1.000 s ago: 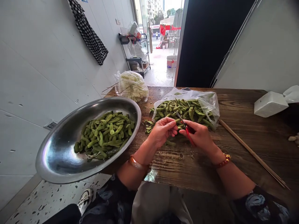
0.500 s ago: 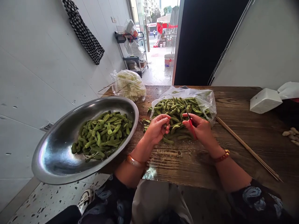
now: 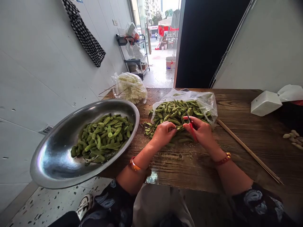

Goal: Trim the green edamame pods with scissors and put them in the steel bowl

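Observation:
My right hand (image 3: 200,130) is closed round small scissors (image 3: 192,129) with red handles, their dark blades pointing up and away over the pods. My left hand (image 3: 163,135) is closed in a pinch on a green edamame pod (image 3: 177,127), mostly covered by the fingers. Both hands are at the near side of a heap of edamame pods (image 3: 175,110), which spills from a clear plastic bag (image 3: 208,100) onto the wooden table (image 3: 199,167). To the left, a wide steel basin (image 3: 56,164) holds more edamame pods (image 3: 104,137).
A bag of pale cauliflower-like pieces (image 3: 131,88) sits behind the basin, thin sticks beside it. Wooden skewers (image 3: 248,149) lie at right. Further right are a white tissue box (image 3: 265,103) and several peanuts (image 3: 293,138). A shelf cart (image 3: 133,52) stands by the doorway.
My left hand has moved slightly right and down to the pods, its back now turned up and fingers nearer the scissors. The right hand keeps the scissors in nearly the same place.

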`<state>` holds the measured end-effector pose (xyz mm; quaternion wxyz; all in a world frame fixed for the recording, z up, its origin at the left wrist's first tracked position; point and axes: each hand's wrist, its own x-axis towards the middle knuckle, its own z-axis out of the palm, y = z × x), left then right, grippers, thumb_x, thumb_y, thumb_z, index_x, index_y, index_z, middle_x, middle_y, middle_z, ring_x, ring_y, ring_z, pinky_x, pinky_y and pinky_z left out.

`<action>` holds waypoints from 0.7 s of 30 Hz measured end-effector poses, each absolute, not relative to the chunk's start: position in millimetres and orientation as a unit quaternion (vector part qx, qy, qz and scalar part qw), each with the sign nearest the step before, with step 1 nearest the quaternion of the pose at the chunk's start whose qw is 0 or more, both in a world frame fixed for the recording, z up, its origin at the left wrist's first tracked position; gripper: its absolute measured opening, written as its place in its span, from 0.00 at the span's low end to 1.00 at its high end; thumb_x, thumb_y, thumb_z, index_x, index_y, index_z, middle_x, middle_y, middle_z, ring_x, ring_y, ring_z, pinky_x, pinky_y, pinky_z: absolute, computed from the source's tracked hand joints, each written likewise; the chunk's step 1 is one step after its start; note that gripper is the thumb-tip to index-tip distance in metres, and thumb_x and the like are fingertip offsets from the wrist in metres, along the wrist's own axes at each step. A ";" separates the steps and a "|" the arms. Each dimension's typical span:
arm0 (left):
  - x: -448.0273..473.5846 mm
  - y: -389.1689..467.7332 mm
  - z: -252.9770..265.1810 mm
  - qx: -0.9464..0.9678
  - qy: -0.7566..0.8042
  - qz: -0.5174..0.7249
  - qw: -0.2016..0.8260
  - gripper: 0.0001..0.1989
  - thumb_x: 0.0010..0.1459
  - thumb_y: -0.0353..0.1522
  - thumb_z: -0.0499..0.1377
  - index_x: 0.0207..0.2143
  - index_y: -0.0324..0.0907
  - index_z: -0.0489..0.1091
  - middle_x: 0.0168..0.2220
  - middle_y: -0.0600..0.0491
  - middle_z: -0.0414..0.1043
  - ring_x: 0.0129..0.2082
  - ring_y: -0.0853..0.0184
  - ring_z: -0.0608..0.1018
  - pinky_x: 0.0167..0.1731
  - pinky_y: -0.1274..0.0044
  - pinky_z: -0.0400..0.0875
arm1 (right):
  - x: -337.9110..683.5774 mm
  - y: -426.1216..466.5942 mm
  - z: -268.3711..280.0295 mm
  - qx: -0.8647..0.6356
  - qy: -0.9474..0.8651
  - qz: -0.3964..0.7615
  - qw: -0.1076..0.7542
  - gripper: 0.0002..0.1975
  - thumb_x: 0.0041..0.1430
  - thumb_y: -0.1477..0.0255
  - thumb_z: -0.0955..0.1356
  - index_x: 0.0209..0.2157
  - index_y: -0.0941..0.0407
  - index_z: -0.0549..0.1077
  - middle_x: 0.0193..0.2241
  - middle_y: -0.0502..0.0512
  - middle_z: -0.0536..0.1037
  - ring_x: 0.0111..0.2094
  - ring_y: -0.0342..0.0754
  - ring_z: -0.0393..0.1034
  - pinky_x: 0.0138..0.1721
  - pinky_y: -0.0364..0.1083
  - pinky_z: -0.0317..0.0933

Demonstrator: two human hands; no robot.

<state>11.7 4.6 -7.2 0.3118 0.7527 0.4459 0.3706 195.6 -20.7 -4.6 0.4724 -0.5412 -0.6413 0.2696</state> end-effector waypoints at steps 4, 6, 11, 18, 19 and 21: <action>6.3 4.5 1.9 0.654 0.417 0.408 0.482 0.11 0.53 0.37 0.60 0.25 0.36 0.69 0.21 0.57 0.62 0.21 0.75 0.62 0.23 0.80 0.54 | 194.4 -22.5 -2.3 -0.536 -0.653 0.270 0.461 0.25 0.54 0.56 0.69 0.48 0.58 0.75 0.19 0.45 0.62 0.22 0.41 0.53 0.24 0.41 0.52; 4.3 3.2 6.4 0.607 0.398 0.408 0.553 0.14 0.53 0.40 0.61 0.26 0.36 0.69 0.19 0.58 0.61 0.18 0.77 0.60 0.20 0.81 0.51 | 193.3 -23.0 -1.7 -0.532 -0.665 0.266 0.451 0.26 0.54 0.55 0.69 0.48 0.59 0.75 0.19 0.45 0.63 0.22 0.41 0.54 0.24 0.41 0.52; 2.9 2.0 9.1 0.535 0.349 0.410 0.651 0.15 0.52 0.39 0.62 0.35 0.35 0.70 0.28 0.52 0.71 0.16 0.80 0.61 0.16 0.82 0.46 | 191.9 -22.6 -2.1 -0.530 -0.690 0.244 0.428 0.26 0.53 0.55 0.69 0.47 0.59 0.76 0.20 0.47 0.67 0.21 0.41 0.56 0.23 0.41 0.53; 3.6 1.2 9.4 0.487 0.340 0.426 0.682 0.19 0.49 0.38 0.65 0.41 0.35 0.72 0.25 0.57 0.65 0.17 0.81 0.59 0.15 0.83 0.43 | 193.2 -23.5 -4.6 -0.538 -0.702 0.215 0.414 0.27 0.54 0.54 0.68 0.47 0.59 0.76 0.21 0.48 0.71 0.21 0.41 0.60 0.24 0.41 0.56; 3.7 0.8 9.5 0.488 0.342 0.426 0.681 0.19 0.49 0.39 0.65 0.40 0.35 0.72 0.24 0.57 0.64 0.17 0.81 0.59 0.15 0.83 0.43 | 193.2 -23.5 -5.7 -0.538 -0.705 0.208 0.412 0.27 0.54 0.54 0.68 0.47 0.59 0.76 0.21 0.49 0.72 0.22 0.42 0.61 0.24 0.42 0.57; 3.9 0.4 9.0 0.495 0.343 0.424 0.676 0.19 0.49 0.40 0.65 0.39 0.35 0.73 0.22 0.59 0.61 0.16 0.80 0.58 0.15 0.83 0.43 | 193.2 -23.1 -8.3 -0.537 -0.710 0.196 0.410 0.27 0.54 0.54 0.68 0.48 0.59 0.76 0.23 0.50 0.73 0.22 0.42 0.62 0.25 0.42 0.58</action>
